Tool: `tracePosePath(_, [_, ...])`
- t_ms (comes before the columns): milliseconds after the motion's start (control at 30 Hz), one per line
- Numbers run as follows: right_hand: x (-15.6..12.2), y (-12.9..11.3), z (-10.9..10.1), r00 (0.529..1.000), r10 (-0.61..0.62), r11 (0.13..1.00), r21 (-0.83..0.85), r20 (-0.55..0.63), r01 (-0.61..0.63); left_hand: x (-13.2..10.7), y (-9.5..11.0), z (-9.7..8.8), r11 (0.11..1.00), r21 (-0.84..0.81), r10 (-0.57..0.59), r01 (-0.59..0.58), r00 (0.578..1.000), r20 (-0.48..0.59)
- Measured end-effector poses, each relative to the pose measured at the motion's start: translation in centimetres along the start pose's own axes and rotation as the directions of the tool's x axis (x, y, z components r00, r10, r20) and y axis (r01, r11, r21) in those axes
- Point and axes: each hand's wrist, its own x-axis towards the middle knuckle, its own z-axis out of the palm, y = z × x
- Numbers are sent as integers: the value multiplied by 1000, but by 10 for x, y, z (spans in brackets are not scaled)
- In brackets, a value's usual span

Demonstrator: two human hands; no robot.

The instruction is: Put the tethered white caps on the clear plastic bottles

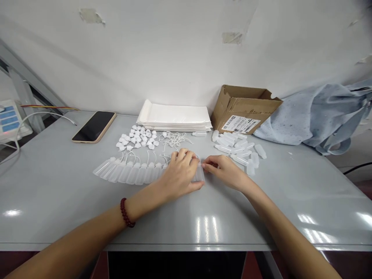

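Observation:
My left hand lies curled over a small clear plastic bottle at the middle of the grey table. My right hand pinches the bottle's top end with thumb and forefinger. A row of capped clear bottles lies to the left of my left hand. Loose uncapped bottles lie in a heap to the right. Small white caps and thin white strings are spread behind my hands.
A stack of white plastic bags lies against the wall. An open cardboard box lies on its side at the right, with a blue cloth beyond. A phone rests at the back left. A power strip sits far left.

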Motion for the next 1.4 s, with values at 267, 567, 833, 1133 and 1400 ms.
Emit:
tracePosePath(267, [1, -1, 3, 997, -24, 999, 25, -75, 26, 0, 0, -3, 999, 26, -36, 35, 998, 59])
tracePosePath(567, [1, -1, 5, 993, -57, 998, -28, -101, 54, -1, 1, -1, 999, 26, -30, 29, 998, 52])
tracePosePath(833, [1, -1, 5, 994, -47, 999, -16, -95, 46, -3, 2, -3, 1000, 13, -15, 15, 998, 55])
tracePosePath(1133, [2, 0, 1, 994, -50, 999, 6, -98, 51, -4, -8, -12, 995, -87, -45, 39, 997, -66])
tracePosePath(1400, [4, 13, -16, 938, 4, 995, -93, -346, -39, 3, -50, -23, 930, -214, -344, 298, 911, -228])
